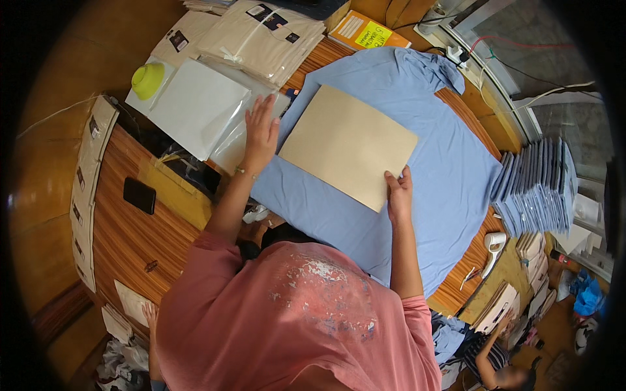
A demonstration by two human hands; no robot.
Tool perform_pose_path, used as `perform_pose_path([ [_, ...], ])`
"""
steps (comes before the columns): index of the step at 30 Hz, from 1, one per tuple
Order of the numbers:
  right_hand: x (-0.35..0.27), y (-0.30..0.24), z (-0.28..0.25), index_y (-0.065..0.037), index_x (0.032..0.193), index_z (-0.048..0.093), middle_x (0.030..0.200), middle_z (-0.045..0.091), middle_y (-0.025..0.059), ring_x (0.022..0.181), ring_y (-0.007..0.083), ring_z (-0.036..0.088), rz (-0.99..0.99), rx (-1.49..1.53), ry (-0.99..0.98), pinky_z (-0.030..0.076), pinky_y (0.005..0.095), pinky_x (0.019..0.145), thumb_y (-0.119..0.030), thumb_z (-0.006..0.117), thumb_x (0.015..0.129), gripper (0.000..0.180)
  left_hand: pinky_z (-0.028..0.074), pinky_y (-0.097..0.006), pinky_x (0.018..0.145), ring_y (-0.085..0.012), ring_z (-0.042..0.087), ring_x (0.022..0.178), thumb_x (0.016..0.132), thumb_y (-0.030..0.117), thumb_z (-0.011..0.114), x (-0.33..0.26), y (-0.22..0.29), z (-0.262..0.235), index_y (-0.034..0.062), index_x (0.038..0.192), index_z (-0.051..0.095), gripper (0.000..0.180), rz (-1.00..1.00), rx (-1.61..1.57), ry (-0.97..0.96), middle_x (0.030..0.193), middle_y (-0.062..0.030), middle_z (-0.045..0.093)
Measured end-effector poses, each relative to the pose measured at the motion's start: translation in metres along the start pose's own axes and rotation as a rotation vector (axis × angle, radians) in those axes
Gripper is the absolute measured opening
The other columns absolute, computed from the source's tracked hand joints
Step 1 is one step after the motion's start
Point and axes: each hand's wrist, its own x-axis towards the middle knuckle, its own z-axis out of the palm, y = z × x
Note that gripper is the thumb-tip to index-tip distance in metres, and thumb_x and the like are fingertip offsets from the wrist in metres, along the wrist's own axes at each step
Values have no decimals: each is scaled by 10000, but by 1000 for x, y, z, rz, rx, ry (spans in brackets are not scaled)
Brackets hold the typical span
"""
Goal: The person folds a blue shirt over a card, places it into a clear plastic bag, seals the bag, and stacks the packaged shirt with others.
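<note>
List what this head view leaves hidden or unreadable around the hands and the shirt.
- Blue shirt: its middle is covered by the cardboard sheet; its near edge by the person's pink top.
- Right hand: fingertips tucked under the cardboard.
- Left hand: palm faces down, contact unseen.
- Folded blue stack: count too small to tell.

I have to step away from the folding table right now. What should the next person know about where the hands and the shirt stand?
Left hand: open, palm flat at the left edge of the light blue shirt, beside clear plastic bags.
Right hand: fingers pinch the near corner of the tan cardboard sheet.
Things: shirt spread flat on the wooden table, cardboard lying on its middle; stack of folded blue shirts to the right.
Done: shirt laid out, cardboard placed.
Left: no fold made over the cardboard yet.
</note>
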Motion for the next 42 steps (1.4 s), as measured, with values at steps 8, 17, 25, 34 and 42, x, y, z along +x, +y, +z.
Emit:
perform_pose_path([
  [8,18,13,16,-33,1180,446,1015,603,85,905,138,574,29,-25,-51,440,268,790,-25,485,890,292,152,-564,1061,-381,238,1315,762,65,484,-51,35,-8,63,1366,336,622,71,-80,-142,1366,-172,343],
  [17,4,28,27,-26,1158,438,942,604,59,797,108,556,4,-38,0,440,247,675,-17,484,892,270,129,-627,1033,-392,178,1324,762,93,552,-85,60,16,139,1356,366,625,115,76,-291,1404,-162,256],
  [25,8,39,23,-26,1163,430,994,601,77,855,111,564,23,-47,1,447,266,724,-25,489,894,276,185,-602,1022,-355,280,1257,802,53,530,-83,59,21,179,1314,448,534,102,127,-308,1336,-150,330],
  [34,2,28,24,-40,1118,445,844,576,31,665,68,484,34,-89,19,369,237,560,-39,521,880,251,184,-570,1041,-367,287,1255,811,21,497,-82,69,21,156,1312,449,521,70,124,-275,1327,-160,348],
  [42,13,37,35,-66,1421,144,869,586,89,692,117,541,-155,-67,97,435,262,580,-25,561,845,712,189,-576,1038,-386,268,1269,827,65,503,-86,65,26,124,1335,403,521,73,147,-262,1345,-180,322],
])
